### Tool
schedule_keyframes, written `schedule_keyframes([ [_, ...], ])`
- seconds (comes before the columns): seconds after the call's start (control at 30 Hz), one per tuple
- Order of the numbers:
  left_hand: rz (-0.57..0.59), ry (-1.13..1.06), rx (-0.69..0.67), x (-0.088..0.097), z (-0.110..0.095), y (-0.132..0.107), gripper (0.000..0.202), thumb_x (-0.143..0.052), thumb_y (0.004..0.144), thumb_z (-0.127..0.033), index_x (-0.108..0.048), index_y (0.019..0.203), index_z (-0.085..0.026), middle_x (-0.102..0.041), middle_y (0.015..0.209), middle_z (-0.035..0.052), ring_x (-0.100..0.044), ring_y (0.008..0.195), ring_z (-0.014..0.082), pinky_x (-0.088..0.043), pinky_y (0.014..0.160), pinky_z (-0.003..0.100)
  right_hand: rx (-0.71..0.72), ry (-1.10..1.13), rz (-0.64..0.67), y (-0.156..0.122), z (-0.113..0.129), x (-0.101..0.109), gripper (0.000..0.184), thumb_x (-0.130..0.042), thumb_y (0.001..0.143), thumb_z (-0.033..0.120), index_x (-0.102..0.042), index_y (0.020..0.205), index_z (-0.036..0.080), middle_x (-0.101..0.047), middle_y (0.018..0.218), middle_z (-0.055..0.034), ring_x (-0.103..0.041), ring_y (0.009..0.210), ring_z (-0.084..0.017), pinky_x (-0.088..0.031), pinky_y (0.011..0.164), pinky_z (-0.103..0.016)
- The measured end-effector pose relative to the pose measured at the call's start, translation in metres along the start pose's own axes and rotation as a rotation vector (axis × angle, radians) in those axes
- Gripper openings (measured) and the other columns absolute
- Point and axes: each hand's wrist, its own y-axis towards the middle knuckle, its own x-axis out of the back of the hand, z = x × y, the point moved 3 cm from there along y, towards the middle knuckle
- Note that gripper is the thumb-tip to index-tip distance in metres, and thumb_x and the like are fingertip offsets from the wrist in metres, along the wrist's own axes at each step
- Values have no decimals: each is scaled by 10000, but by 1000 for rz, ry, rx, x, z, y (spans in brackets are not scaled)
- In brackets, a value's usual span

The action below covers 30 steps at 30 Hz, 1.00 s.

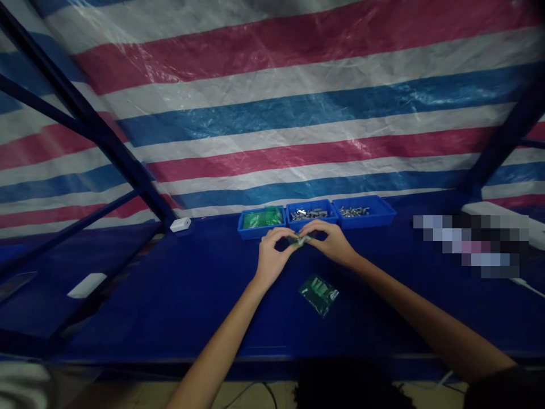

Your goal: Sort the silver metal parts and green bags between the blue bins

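Note:
My left hand (pixel 275 255) and my right hand (pixel 330 241) meet above the table, thumbs and fingers pinching a small plastic bag (pixel 304 240) between them. It looks pale and greenish; its contents are too small to make out. Nearer to me, a green-tinted clear plastic bag (pixel 319 294) with small metal parts inside lies flat on the table. Just behind my hands stand three blue bins in a row: the left bin (pixel 255 233) holds green plastic bags, the middle bin (pixel 313 204) metal pieces, and the right bin (pixel 383 215) smaller metal parts.
The blue table (pixel 191 301) is bounded by dark blue metal posts (pixel 123 165) and a striped plastic sheet (pixel 298 125) behind. A white box-like adapter (pixel 180 225) sits at the back left. At the right are a white device (pixel 502 218) with a cable and a blurred-out patch.

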Motion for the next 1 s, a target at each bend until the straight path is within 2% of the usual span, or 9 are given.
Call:
schedule_keyframes([
  [0.1,41,152,-65,-3,-2,-1,125,-701,684,-335,-662,754,-239,-658,1017,13,-556,974,193,-339,905,389,56,-82,-14,-1,1,3,99,-595,778,226,-691,761,239,-693,905,-21,-620,925,-180,-454,887,-354],
  [0.2,-32,231,-7,0,3,-2,135,-662,719,-364,-650,725,-230,-667,853,1,-564,844,173,-343,867,374,-41,-127,-20,-3,-3,0,133,-620,766,278,-683,878,245,-702,846,-12,-644,840,-180,-485,823,-337],
  [0.33,-194,155,82,12,12,3,213,-619,742,-399,-569,687,-199,-559,618,-30,-514,627,123,-379,740,287,-163,-138,11,-6,-5,-5,331,-599,779,341,-599,1096,246,-701,782,-4,-649,748,-171,-505,761,-326],
  [0.43,-406,19,138,25,19,15,215,-604,746,-392,-495,777,-209,-507,590,-49,-495,573,105,-369,617,226,-189,-164,9,-5,-3,-5,329,-566,792,330,-583,1111,253,-704,807,-4,-643,766,-171,-504,770,-331],
  [0.5,-487,-17,159,31,24,27,227,-600,743,-366,-454,833,-217,-508,609,-55,-498,565,98,-367,594,209,-192,-189,18,-4,-2,-5,317,-562,787,321,-588,1096,256,-706,817,-1,-640,773,-172,-502,775,-332],
  [0.73,-448,190,195,30,45,65,176,-582,708,-239,-409,733,-218,-481,642,-59,-519,555,93,-366,602,204,-219,-269,105,-6,1,-5,247,-566,768,317,-628,1005,293,-703,766,40,-645,723,-150,-489,717,-298],
  [0.87,-419,263,197,21,54,68,146,-553,703,-183,-472,820,-217,-456,600,-63,-498,546,111,-357,611,217,-243,-306,123,-6,2,-4,189,-576,752,328,-660,916,286,-695,723,46,-640,695,-141,-476,658,-277],
  [1.0,-308,411,195,10,57,62,229,-541,735,-206,-559,964,-212,-520,625,-20,-542,676,174,-376,731,297,-258,-321,130,-5,3,-4,176,-586,739,320,-673,886,279,-694,704,39,-636,672,-136,-474,640,-268],
])
